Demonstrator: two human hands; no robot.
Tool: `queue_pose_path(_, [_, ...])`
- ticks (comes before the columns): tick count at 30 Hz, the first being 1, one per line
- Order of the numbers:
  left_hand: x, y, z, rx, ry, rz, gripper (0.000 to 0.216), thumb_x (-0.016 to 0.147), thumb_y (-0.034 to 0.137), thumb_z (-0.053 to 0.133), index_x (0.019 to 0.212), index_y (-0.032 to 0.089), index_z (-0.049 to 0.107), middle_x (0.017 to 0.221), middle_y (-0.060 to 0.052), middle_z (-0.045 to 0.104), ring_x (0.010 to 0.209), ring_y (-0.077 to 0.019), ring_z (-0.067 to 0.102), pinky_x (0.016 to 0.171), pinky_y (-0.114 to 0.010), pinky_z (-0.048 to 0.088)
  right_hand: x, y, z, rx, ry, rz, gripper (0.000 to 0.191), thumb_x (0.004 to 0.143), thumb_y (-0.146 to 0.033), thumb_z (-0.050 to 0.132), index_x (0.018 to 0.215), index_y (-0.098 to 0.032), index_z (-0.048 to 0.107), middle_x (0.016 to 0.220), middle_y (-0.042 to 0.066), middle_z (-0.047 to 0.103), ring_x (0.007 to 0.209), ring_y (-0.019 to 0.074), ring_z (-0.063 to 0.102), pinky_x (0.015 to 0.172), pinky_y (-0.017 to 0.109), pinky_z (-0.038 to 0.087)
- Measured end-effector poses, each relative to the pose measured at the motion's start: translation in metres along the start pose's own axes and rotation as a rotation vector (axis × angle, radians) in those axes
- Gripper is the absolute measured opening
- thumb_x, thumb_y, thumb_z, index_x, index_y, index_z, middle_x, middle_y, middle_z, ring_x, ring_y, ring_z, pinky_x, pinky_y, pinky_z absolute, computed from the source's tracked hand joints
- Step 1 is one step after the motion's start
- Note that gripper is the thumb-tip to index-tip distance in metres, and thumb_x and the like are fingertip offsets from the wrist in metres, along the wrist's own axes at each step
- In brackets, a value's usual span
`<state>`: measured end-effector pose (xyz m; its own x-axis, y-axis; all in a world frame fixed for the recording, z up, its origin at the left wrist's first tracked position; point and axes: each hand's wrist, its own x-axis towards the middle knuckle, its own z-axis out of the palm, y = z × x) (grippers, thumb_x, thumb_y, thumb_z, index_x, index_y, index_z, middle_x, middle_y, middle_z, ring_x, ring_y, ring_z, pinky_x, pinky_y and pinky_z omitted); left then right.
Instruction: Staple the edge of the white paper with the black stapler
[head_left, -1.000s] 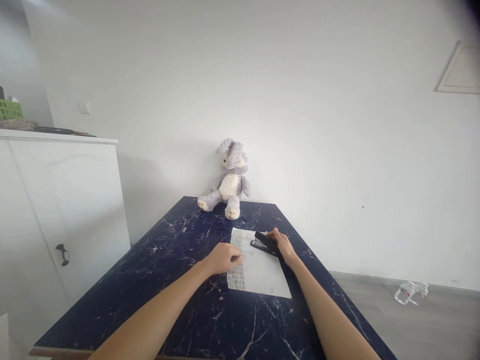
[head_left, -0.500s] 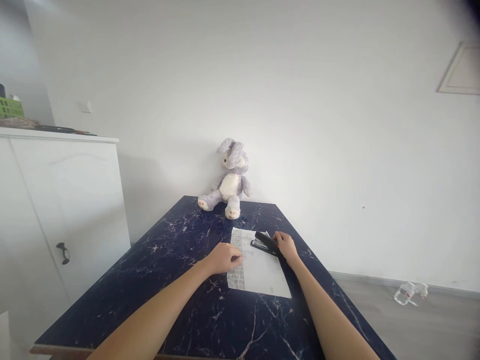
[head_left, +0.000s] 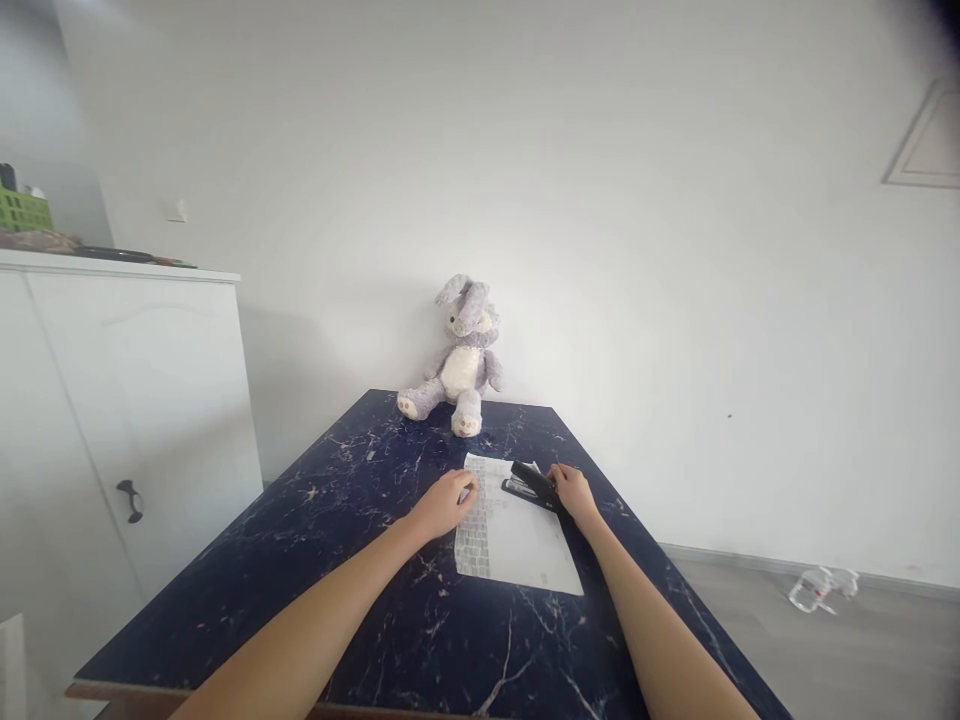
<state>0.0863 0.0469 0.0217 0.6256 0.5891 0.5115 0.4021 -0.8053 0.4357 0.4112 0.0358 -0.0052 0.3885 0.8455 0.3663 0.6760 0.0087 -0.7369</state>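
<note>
A black stapler (head_left: 534, 484) lies slantwise over the upper right part of a printed sheet of paper (head_left: 525, 550), its top arm raised from the base. My right hand (head_left: 572, 492) is closed around the stapler's rear end at the right edge of the sheet. At the sheet's left edge, my left hand (head_left: 446, 503) rests with loosely curved fingers, and a small gap shows between thumb and forefinger. Its fingertips reach over the printed strip; whether they press on the paper is unclear. Both lie on a dark blue marbled table (head_left: 360, 540).
A grey plush rabbit (head_left: 465, 360) sits at the table's far edge against the wall. To the left stands a white cabinet (head_left: 172, 400) with a green basket (head_left: 24, 210) on top. Clear plastic items (head_left: 821, 588) lie on the floor at right.
My left hand has shifted a little away from me and to the left along the sheet's left edge. My right hand and the stapler stay in place.
</note>
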Motion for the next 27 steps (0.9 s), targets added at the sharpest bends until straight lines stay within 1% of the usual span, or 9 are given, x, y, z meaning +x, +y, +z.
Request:
queue_pose_path(2, [-0.001,-0.007,0.003,0.029,-0.004,-0.072,0.018,0.091,0.018,0.05,0.104,0.019,0.063,0.107,-0.009,0.066,0.104,-0.0242,0.059,0.095,-0.037,0.046,0.0,0.0,0.0,-0.003,0.001,0.001,0.04,0.083,-0.049,0.039,0.062,-0.023,0.061,0.062,0.006,0.063,0.064,0.0236,0.059,0.065,0.032,0.04])
queue_pose_path(5, [-0.001,-0.014,0.006,0.07,-0.015,-0.142,0.022,0.09,0.017,0.051,0.109,0.018,0.061,0.114,-0.011,0.063,0.111,-0.0268,0.057,0.1,-0.041,0.045,0.0,-0.002,-0.001,-0.006,0.002,0.005,0.039,0.082,-0.048,0.04,0.061,-0.023,0.061,0.061,0.006,0.063,0.064,0.0237,0.059,0.066,0.032,0.04])
queue_pose_path(8, [0.0,-0.017,0.007,0.092,-0.003,-0.174,0.019,0.09,0.015,0.05,0.106,0.018,0.061,0.112,-0.011,0.063,0.11,-0.0268,0.058,0.099,-0.043,0.046,0.0,-0.003,-0.001,-0.011,-0.003,0.009,0.038,0.082,-0.047,0.04,0.06,-0.023,0.06,0.06,0.006,0.062,0.062,0.0235,0.058,0.065,0.032,0.04])
queue_pose_path(13, [-0.001,-0.02,0.01,0.118,-0.016,-0.192,0.017,0.089,0.015,0.051,0.104,0.018,0.061,0.109,-0.011,0.064,0.106,-0.0268,0.058,0.097,-0.042,0.046,0.0,-0.004,0.0,-0.027,-0.015,0.011,0.038,0.084,-0.045,0.041,0.06,-0.023,0.06,0.058,0.006,0.061,0.06,0.0228,0.057,0.064,0.032,0.04])
queue_pose_path(20, [-0.001,-0.019,0.01,0.096,-0.045,-0.23,0.02,0.09,0.017,0.049,0.106,0.017,0.062,0.112,-0.011,0.064,0.107,-0.0266,0.058,0.095,-0.04,0.045,0.001,-0.004,0.002,-0.044,-0.03,0.019,0.036,0.085,-0.04,0.041,0.061,-0.021,0.06,0.061,0.007,0.063,0.062,0.0218,0.058,0.065,0.03,0.039])
queue_pose_path(27, [-0.002,-0.018,0.008,0.073,-0.041,-0.23,0.022,0.09,0.017,0.049,0.107,0.017,0.063,0.113,-0.012,0.064,0.107,-0.0277,0.058,0.096,-0.04,0.044,-0.001,-0.004,0.003,-0.036,-0.004,0.012,0.037,0.086,-0.042,0.042,0.061,-0.021,0.06,0.063,0.006,0.065,0.064,0.0211,0.058,0.065,0.029,0.039])
